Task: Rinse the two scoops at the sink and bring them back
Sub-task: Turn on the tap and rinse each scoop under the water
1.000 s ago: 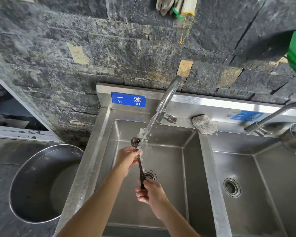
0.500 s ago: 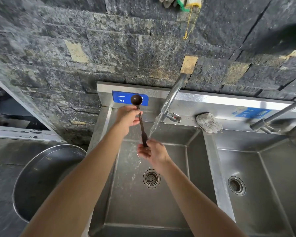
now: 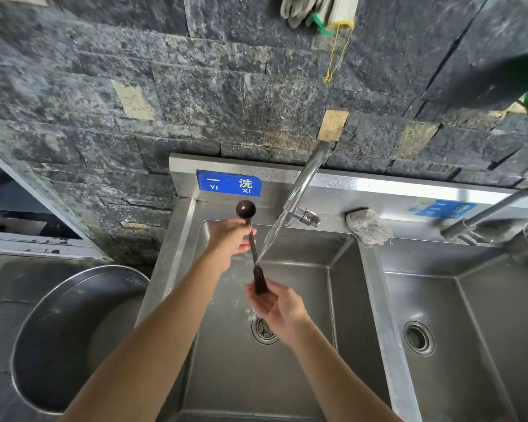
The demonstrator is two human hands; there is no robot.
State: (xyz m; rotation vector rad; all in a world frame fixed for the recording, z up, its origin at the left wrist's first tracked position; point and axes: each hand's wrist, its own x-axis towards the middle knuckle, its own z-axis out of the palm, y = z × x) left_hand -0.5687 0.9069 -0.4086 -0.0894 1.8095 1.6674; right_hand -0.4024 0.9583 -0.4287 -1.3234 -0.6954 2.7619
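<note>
While water runs from the tap (image 3: 306, 178), a dark brown scoop (image 3: 250, 236) stands almost upright over the left sink (image 3: 287, 376). Its round bowl is at the top, and the water hits the handle partway down. I can see only one scoop. The left hand (image 3: 230, 243) has its fingers closed around the handle just under the bowl. The right hand (image 3: 276, 306) holds the flat bottom end of the handle, with its fingers loosely curled. Under the hands is the round drain (image 3: 264, 332). A grey scrubber (image 3: 368, 226) lies on the ledge between the two sinks. A blue sign (image 3: 228, 183) is stuck behind the sink. A big metal tub (image 3: 73, 339) sits to the left. Gloves (image 3: 311, 9) hang on the dark stone wall (image 3: 195, 86).
</note>
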